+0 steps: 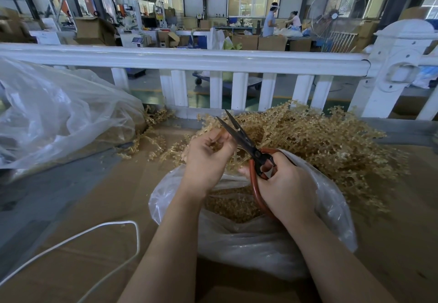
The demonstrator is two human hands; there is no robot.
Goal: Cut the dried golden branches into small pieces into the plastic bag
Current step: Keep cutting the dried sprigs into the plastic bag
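Golden, brittle-looking dried branches (pixel 315 137) lie heaped right of centre on the brown cardboard-covered desk (pixel 83 208), right behind the open clear plastic bag (pixel 248 238) at lower centre, which already holds cut golden bits. Above the bag's mouth, the left hand (pixel 206 158) has its fingers (pixel 222 140) pinched on a thin golden sprig, while the right hand (pixel 284 184) is clenched through the red handles of black-bladed scissors (pixel 246 141), blades parted and pointing up-left.

The blades sit very near the left fingertips, so closing too near them could nick the skin. Pieces cut beyond the bag's far rim would likely fall onto the desk instead of in.

Open desk lies at lower left, crossed only by a white cord (pixel 113 231). A large crumpled clear plastic sheet (pixel 59 113) fills the left, and a white railing (pixel 189 61) closes off the desk's far edge.
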